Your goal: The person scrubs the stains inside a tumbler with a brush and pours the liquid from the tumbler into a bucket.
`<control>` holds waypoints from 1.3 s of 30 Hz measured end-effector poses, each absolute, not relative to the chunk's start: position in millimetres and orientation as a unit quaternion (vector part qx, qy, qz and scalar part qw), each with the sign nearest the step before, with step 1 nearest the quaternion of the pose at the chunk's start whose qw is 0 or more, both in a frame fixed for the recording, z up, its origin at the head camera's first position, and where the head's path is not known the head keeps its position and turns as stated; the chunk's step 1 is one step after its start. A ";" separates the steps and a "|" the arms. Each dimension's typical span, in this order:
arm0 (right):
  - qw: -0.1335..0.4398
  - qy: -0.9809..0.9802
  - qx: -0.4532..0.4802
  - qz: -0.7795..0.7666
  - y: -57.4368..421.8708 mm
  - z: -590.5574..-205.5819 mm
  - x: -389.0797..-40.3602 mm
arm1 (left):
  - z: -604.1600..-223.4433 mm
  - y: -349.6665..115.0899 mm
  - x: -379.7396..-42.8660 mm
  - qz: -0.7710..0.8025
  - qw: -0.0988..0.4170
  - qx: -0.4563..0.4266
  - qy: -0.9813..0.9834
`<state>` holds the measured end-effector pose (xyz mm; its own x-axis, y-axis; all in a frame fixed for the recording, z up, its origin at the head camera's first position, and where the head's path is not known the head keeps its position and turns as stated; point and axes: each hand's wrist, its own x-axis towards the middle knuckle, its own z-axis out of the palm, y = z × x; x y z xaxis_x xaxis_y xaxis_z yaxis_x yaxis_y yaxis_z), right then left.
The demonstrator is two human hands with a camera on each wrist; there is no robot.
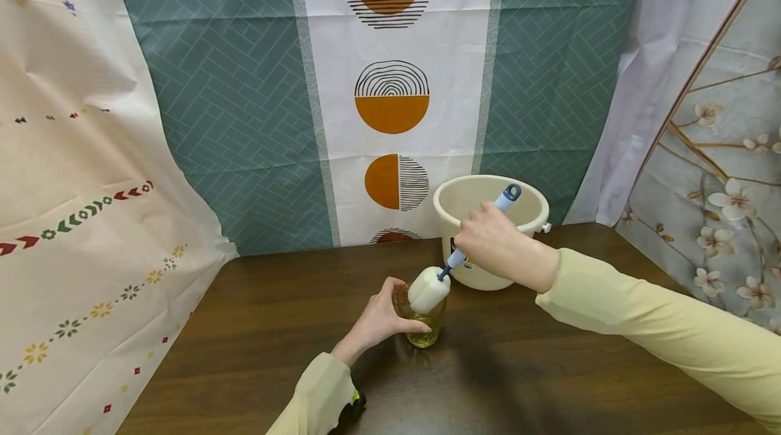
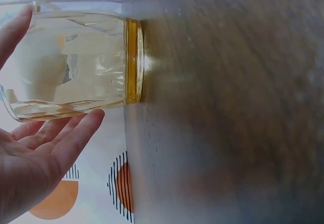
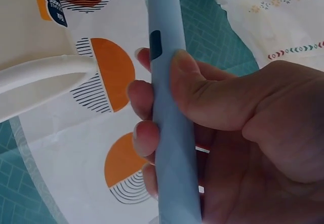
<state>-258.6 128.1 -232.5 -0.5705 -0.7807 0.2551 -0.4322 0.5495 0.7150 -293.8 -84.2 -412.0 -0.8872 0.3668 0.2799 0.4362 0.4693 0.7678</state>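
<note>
A clear amber-tinted glass point(image 1: 424, 339) stands on the dark wooden table, its base near the tabletop in the left wrist view. My left hand point(image 1: 383, 318) holds it from the left, thumb on the near side and fingers round the far side. My right hand point(image 1: 493, 240) grips the blue handle point(image 3: 172, 113) of a bottle brush, thumb along one side and fingers wrapped round the other. The brush's white sponge head point(image 1: 430, 290) sits tilted in the mouth of the glass, its lower part inside. The glass wall point(image 2: 96, 62) shows faceted in the left wrist view.
Behind my right hand stands a cream bucket point(image 1: 478, 279) with a white handle point(image 3: 45, 77). Patterned cloths hang at the back point(image 1: 232, 116), left point(image 1: 67, 150) and right point(image 1: 720, 150) of the wooden table point(image 1: 293, 313).
</note>
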 end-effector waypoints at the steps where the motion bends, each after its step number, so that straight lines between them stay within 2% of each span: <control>1: 0.287 -0.833 0.362 -0.305 128.1 -232.2 -257.6 | -412.4 -84.0 -294.0 -0.459 0.039 -0.234 -0.856; 12: 0.283 -0.834 0.362 -0.305 127.4 -228.9 -249.9 | -413.9 -82.9 -293.5 -0.457 0.043 -0.236 -0.856; 20: 0.261 -0.831 0.403 -0.282 131.0 -229.6 -251.8 | -412.7 -83.4 -293.1 -0.462 0.031 -0.238 -0.854; 39: 0.286 -0.811 0.399 -0.318 116.5 -253.7 -265.2 | -412.7 -82.4 -293.5 -0.459 0.041 -0.242 -0.854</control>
<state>-265.2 116.5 -253.7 -0.5185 -0.8288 0.2103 -0.4650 0.4797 0.7441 -293.5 -82.4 -412.7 -0.8794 0.3756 0.2924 0.4509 0.4607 0.7645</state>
